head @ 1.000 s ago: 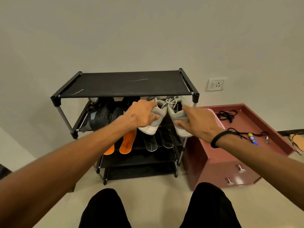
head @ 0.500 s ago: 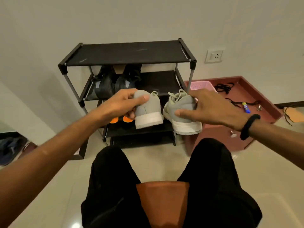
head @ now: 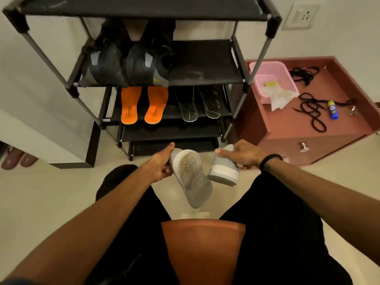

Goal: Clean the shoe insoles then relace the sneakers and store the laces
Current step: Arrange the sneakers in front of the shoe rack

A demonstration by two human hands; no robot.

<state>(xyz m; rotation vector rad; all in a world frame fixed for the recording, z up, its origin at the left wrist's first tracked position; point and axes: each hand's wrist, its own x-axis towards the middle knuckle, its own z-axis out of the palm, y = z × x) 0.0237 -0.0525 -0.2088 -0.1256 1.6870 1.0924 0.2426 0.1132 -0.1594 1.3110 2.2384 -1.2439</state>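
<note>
Left hand (head: 159, 166) grips one grey sneaker (head: 190, 177) by the heel, sole up, right hand (head: 241, 156) grips the other sneaker (head: 223, 171) likewise, both above the lap before the shoe rack (head: 205, 64), apparently for relacing; black laces (head: 311, 112) lie on the red cabinet (head: 287, 128).

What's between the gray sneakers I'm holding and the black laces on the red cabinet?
Nothing visible. The left hand and right hand hold the gray sneakers over open floor; the black laces lie uncovered on the red cabinet, beside a pink basket.
</note>
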